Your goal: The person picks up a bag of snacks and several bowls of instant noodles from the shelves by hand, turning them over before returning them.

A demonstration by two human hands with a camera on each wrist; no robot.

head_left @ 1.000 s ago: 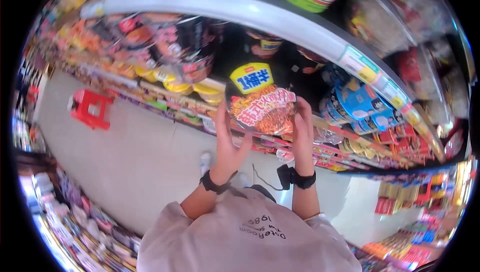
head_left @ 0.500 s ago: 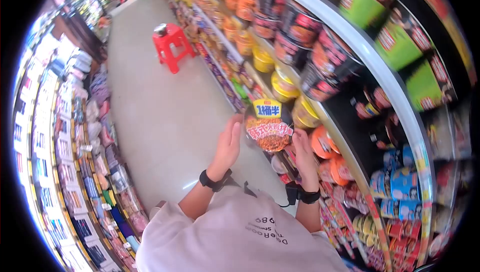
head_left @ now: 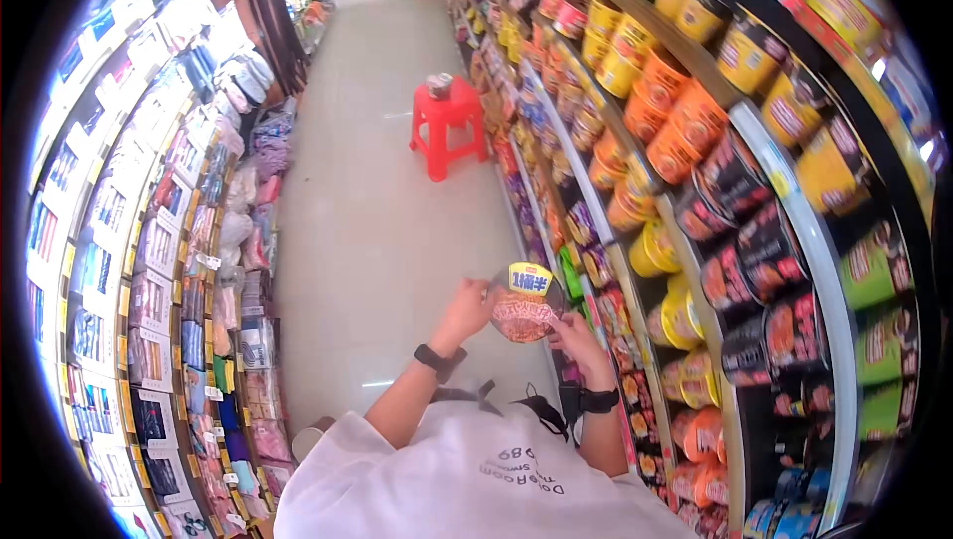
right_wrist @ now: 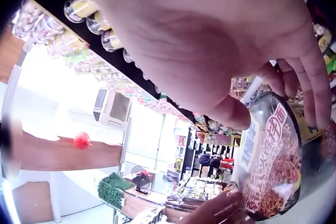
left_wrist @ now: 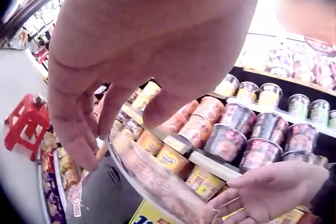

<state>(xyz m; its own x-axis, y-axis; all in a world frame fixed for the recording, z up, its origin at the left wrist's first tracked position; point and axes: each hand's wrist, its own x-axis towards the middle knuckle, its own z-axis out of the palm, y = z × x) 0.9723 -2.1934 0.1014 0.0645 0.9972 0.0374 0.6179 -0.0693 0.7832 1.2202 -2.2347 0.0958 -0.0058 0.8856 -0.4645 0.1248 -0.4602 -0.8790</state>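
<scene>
A round instant noodle bowl (head_left: 528,313) with a dark rim, a yellow and blue label and a noodle picture on its lid is held in front of the body, over the aisle. My left hand (head_left: 465,313) grips its left edge, fingers bent at the rim. At the right edge, my right hand (head_left: 584,345) holds it with the thumb by the lid. The right wrist view shows the printed lid (right_wrist: 273,166) tilted beside that thumb, with the other fingers behind the rim. From the left wrist, the bowl (left_wrist: 157,179) appears nearly edge-on.
Shelves to the right carry stacked noodle tubs, among them orange tubs (head_left: 685,127), black tubs (head_left: 764,251) and green tubs (head_left: 884,340). A red stool (head_left: 447,127) with a small container on top stands ahead in the aisle. Packaged goods (head_left: 159,271) fill the left shelves.
The head view has swung from the shelf to look along the aisle. Both hands have brought the noodle bowl away from the shelf, lower and over the floor.
</scene>
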